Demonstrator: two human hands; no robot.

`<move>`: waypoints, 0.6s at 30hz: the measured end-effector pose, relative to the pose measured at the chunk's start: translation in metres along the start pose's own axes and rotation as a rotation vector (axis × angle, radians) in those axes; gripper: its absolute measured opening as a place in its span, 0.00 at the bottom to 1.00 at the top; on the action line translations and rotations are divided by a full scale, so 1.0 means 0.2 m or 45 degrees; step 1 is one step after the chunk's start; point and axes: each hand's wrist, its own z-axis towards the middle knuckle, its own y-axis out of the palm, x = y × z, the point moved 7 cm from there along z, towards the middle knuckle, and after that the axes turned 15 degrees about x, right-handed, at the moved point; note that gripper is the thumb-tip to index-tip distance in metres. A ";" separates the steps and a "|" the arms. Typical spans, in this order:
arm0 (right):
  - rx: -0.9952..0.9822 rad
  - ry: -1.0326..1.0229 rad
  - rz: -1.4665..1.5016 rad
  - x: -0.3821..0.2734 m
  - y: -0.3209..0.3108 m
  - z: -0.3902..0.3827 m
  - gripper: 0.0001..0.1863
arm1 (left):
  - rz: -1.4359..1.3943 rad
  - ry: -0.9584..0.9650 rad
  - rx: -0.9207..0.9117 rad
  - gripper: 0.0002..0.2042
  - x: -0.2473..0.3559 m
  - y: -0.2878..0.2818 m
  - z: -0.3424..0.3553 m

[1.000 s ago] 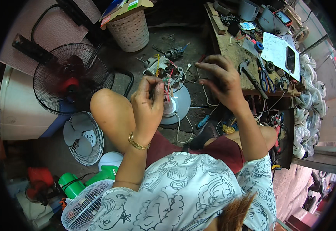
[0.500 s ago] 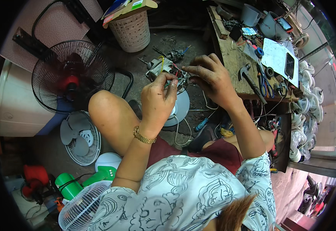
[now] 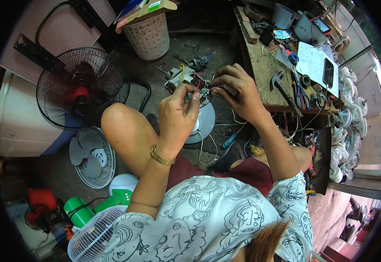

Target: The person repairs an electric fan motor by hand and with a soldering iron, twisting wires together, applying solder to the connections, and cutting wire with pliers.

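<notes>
Close in front of me, thin wires [image 3: 204, 92] run between my two hands. My left hand [image 3: 177, 111], with a gold watch at the wrist, pinches a greenish wire between thumb and forefinger. Thumb and fingers of my right hand [image 3: 239, 91] are pinched together on a dark wire end just to the right. Just beyond them is a fan motor [image 3: 176, 75] with yellow and red leads, partly hidden by my fingers. Below my hands a round pale fan base [image 3: 204, 124] rests on the floor, with a white cord [image 3: 200, 150] trailing from it.
A wooden workbench [image 3: 260, 65] on the right carries a hammer [image 3: 282, 89], blue-handled scissors [image 3: 301, 97] and a phone [image 3: 328, 72]. Left are a black fan cage [image 3: 59, 109] and grey fan blades [image 3: 92, 167]. A woven basket [image 3: 149, 41] stands ahead; a blue-handled screwdriver [image 3: 228, 142] lies near my foot.
My right forefinger, stretched out before, has come down to meet the thumb at the wires. My left hand keeps its pinch almost in place.
</notes>
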 end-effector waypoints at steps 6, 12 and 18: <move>-0.016 0.007 0.031 -0.02 0.01 0.01 0.08 | -0.079 -0.030 0.005 0.03 0.02 -0.01 0.00; -0.012 0.013 0.073 -0.02 0.02 0.02 0.08 | -0.138 -0.039 0.039 0.03 0.00 -0.01 -0.01; -0.059 0.027 0.057 -0.03 0.03 0.03 0.08 | -0.077 0.004 -0.007 0.02 -0.01 0.00 -0.01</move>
